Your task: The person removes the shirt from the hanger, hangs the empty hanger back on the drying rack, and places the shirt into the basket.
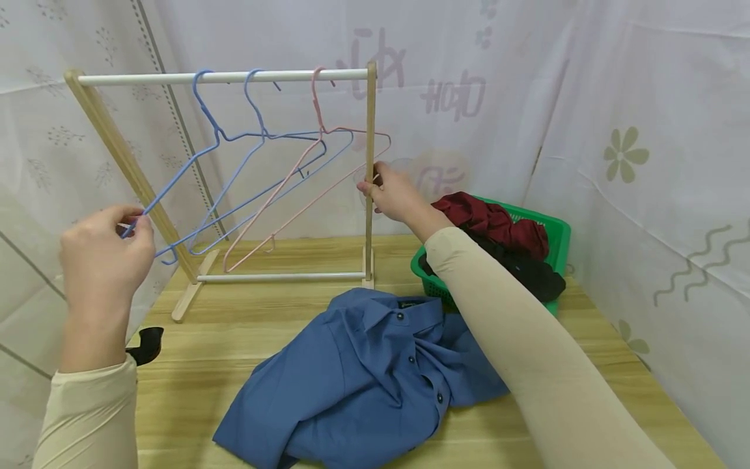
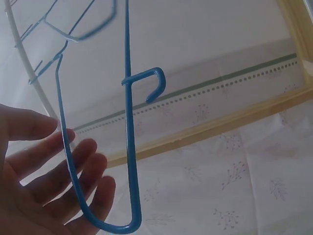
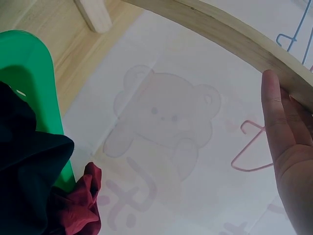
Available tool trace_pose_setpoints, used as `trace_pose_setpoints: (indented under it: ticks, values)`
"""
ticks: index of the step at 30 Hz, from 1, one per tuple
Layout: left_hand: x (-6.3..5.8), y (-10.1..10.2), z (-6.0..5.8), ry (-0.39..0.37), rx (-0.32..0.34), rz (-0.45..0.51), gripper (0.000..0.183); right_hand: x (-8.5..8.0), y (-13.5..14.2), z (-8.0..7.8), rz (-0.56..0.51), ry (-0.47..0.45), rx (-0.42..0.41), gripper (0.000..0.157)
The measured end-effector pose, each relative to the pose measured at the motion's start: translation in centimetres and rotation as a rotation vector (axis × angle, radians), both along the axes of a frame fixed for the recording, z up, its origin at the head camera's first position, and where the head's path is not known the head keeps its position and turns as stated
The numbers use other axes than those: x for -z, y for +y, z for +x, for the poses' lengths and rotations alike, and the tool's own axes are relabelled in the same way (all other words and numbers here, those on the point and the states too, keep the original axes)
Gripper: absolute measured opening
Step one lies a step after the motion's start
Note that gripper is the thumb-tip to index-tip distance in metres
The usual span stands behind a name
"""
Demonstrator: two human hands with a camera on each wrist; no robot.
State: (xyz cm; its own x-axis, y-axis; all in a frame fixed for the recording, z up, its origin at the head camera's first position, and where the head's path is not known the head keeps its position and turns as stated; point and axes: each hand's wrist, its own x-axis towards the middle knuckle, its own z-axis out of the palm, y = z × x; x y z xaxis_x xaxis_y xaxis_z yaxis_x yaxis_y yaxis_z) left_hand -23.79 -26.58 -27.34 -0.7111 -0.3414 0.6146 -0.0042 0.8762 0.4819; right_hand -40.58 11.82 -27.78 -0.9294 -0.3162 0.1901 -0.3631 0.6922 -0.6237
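My left hand (image 1: pixel 108 254) pinches the lower left end of a blue clothes hanger (image 1: pixel 176 180) between thumb and forefinger. That hanger's hook is over the white top bar (image 1: pixel 140 79) of a small clothes rack. In the left wrist view the thumb lies against the hanger wire (image 2: pixel 129 147), with the other fingers loosely bent behind it. My right hand (image 1: pixel 401 195) grips the rack's right wooden post (image 1: pixel 371 117) with thumb and fingers. A crumpled blue buttoned shirt (image 1: pixel 310 378) lies on the table in front of the rack.
A second blue hanger (image 1: pixel 260 118) and a pink hanger (image 1: pixel 319 117) hang farther right on the bar. Right of the rack, a green basket (image 1: pixel 562 241) holds dark red cloth (image 1: pixel 515 228) and black cloth (image 1: pixel 539 270). White printed curtains surround the wooden table (image 1: pixel 193 371).
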Motion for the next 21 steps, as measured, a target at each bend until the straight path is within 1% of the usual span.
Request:
trace_pose_setpoints:
  ticks: [3, 8, 11, 13, 15, 18, 20, 21]
  values:
    - [0.1, 0.1, -0.1, 0.025, 0.019, 0.008, 0.037, 0.0, 0.0, 0.0, -0.01, 0.003, -0.003, 0.04]
    - [0.0, 0.5, 0.0, 0.129, 0.065, -0.017, 0.034, -0.1, -0.1, 0.0, -0.018, -0.002, -0.007, 0.039]
    - [-0.5, 1.1, 0.5, 0.177, 0.087, -0.03, 0.033, -0.4, -0.1, 0.0, 0.002, -0.018, -0.013, 0.039]
    - [-0.9, 1.8, 1.0, 0.212, 0.105, -0.037, 0.032, -0.8, -0.1, 0.0, 0.039, -0.043, -0.026, 0.041]
    - [-1.4, 2.5, 1.4, 0.248, 0.137, -0.046, 0.031, -1.5, -0.1, 0.1, 0.094, -0.077, -0.045, 0.048]
    - [-2.2, 3.8, 2.1, 0.317, 0.205, -0.08, 0.029, -3.1, 0.1, 0.8, 0.216, -0.141, -0.067, 0.069]
    - [-2.5, 4.8, 2.6, 0.362, 0.254, -0.098, 0.028, -4.3, 0.3, 1.9, 0.297, -0.176, -0.07, 0.085]
    - [-2.7, 5.4, 3.0, 0.378, 0.279, -0.099, 0.026, -4.8, 0.5, 2.5, 0.339, -0.181, -0.071, 0.089]
